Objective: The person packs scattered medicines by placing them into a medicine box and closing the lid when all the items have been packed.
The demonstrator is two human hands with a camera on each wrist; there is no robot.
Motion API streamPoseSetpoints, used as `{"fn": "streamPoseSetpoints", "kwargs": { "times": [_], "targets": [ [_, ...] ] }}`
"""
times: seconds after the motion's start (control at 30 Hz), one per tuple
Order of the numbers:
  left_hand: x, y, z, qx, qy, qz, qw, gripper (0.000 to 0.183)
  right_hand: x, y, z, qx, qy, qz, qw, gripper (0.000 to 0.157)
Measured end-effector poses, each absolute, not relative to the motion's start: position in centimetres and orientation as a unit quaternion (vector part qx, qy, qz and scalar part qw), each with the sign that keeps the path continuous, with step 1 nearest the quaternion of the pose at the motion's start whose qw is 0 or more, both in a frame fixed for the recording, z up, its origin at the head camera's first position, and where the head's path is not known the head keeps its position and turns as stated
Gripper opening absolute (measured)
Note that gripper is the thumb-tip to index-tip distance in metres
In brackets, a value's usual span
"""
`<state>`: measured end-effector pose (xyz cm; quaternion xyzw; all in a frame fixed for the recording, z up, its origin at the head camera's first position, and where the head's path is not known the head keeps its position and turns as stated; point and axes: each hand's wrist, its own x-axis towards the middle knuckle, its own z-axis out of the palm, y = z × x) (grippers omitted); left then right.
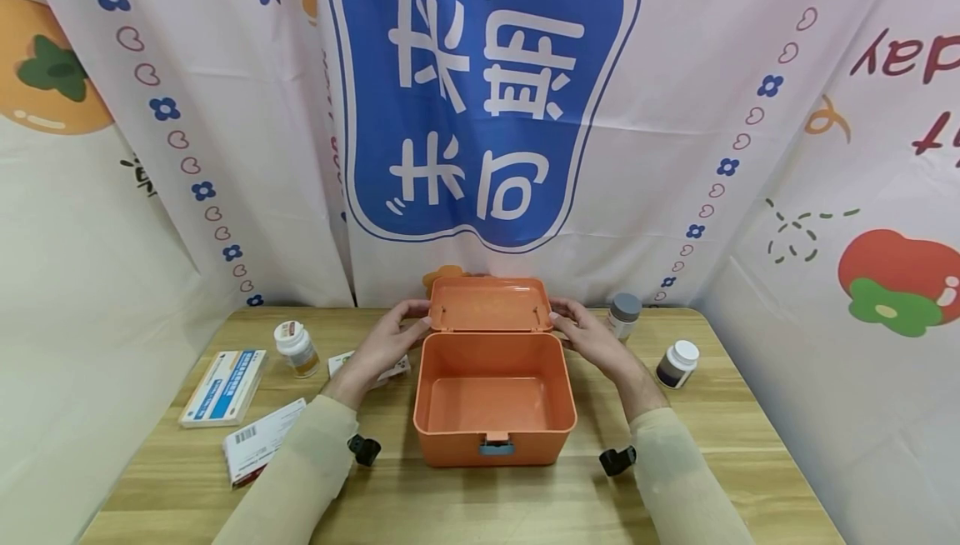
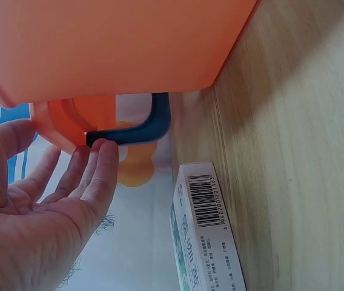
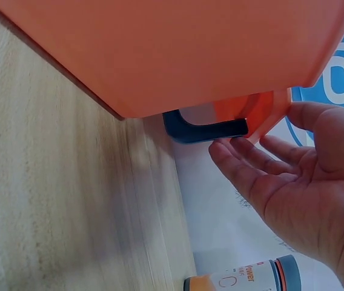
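Note:
An orange plastic box [image 1: 491, 452] stands on the table with its lid [image 1: 491, 305] tipped back and its bare inner floor showing. A blue-grey latch [image 1: 497, 448] is on its front wall. My left hand [image 1: 386, 347] holds the lid's left edge, thumb in front and fingers behind. At the opposite edge, my right hand [image 1: 596, 347] holds the lid the same way. The dark carrying handle [image 2: 138, 132] hangs behind the lid in the left wrist view, close to the fingertips. Seen from the right wrist, the handle [image 3: 205, 130] is likewise beside the fingertips.
Left of the box lie a blue-and-white carton [image 1: 225, 388], a white carton [image 1: 262, 438], a white bottle [image 1: 297, 349] and a small carton [image 2: 208, 230], partly behind my left arm. To the right stand a grey-capped bottle [image 1: 623, 316] and a white-capped bottle [image 1: 678, 364]. A printed curtain [image 1: 637, 195] hangs behind.

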<state>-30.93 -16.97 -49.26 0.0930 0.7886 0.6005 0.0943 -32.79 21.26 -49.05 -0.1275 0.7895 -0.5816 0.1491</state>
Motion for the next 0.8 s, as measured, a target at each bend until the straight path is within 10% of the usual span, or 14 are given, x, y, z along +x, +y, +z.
{"fn": "streamPoseSetpoints", "kwargs": {
  "times": [0.8],
  "targets": [
    [-30.3,-18.1,-47.9,0.103,0.812,0.568,0.089,0.048,-31.4,21.7,-47.7,-0.146,0.789,-0.568,0.185,0.060]
  ]
}}
